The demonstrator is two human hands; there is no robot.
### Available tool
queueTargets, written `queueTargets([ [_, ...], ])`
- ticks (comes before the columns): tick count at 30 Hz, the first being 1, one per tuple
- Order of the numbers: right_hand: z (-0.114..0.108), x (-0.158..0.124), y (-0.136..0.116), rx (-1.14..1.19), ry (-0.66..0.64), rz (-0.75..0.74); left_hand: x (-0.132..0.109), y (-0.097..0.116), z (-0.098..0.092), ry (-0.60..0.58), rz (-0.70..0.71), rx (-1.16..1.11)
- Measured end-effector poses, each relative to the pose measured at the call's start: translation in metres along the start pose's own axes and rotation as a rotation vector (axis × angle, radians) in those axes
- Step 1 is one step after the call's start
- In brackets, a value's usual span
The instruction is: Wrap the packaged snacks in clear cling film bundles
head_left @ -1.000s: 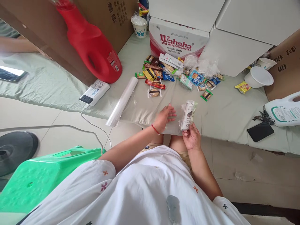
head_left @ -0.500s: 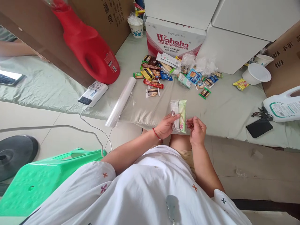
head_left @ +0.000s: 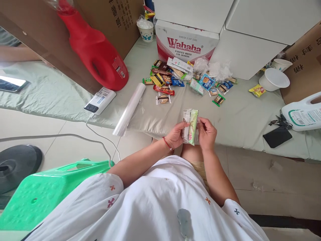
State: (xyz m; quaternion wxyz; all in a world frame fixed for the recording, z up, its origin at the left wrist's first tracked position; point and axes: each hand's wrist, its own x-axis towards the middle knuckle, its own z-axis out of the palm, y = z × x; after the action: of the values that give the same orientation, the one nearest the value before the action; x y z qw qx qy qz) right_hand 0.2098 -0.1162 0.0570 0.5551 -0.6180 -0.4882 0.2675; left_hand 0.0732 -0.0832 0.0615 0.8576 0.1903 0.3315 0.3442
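My left hand [head_left: 176, 134] is closed on two slim snack packets held side by side, its thumb across their front. One is a white packet [head_left: 186, 129]; the other is a light green packet [head_left: 193, 127] with pink print. Clear plastic shows around them, but whether it is a bag or loose film I cannot tell. At the right edge of the green packet, the fingers of my right hand [head_left: 207, 133] are pinched on the clear plastic. Both hands are above my lap, by the front edge of the covered surface.
A pile of wrapped snacks [head_left: 173, 75] lies before the Wahaha box [head_left: 187, 42]. To the left are a clear plastic roll [head_left: 130, 107], a white power bank [head_left: 100, 100] and a red jug [head_left: 97, 53]. At right are a black wallet-like item [head_left: 277, 136] and a white bottle [head_left: 304, 112].
My right hand has moved left against the packets' edge and now pinches the plastic there. The green packet has tilted slightly and shifted left over the white one.
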Motion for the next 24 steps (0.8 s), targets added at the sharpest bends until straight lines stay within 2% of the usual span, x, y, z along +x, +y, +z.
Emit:
queueTargets([
  [3, 0.006, -0.012, 0.006, 0.179, -0.087, 0.106, 0.004, -0.010, 0.005, 0.127, 0.159, 0.086],
  [6, 0.009, -0.018, 0.009, 0.291, -0.165, 0.191, 0.006, -0.017, 0.008, 0.167, 0.284, 0.200],
  [10, 0.010, -0.017, 0.013, 0.057, -0.097, 0.151, 0.008, -0.022, 0.008, 0.134, 0.269, 0.136],
  [13, 0.013, -0.016, 0.018, 0.038, -0.056, 0.172, 0.011, -0.021, 0.005, 0.170, 0.282, 0.108],
  [16, 0.018, -0.018, 0.019, 0.036, -0.072, 0.177, 0.015, -0.019, -0.001, 0.233, 0.409, 0.281],
  [19, 0.022, -0.023, 0.015, -0.051, -0.038, 0.136, 0.020, -0.020, -0.006, 0.370, 0.521, 0.576],
  [21, 0.022, -0.025, 0.011, -0.158, 0.011, 0.085, 0.024, -0.023, -0.008, 0.444, 0.549, 0.713],
  [24, 0.018, -0.024, 0.011, -0.301, 0.050, 0.045, 0.030, -0.029, -0.008, 0.454, 0.522, 0.778],
])
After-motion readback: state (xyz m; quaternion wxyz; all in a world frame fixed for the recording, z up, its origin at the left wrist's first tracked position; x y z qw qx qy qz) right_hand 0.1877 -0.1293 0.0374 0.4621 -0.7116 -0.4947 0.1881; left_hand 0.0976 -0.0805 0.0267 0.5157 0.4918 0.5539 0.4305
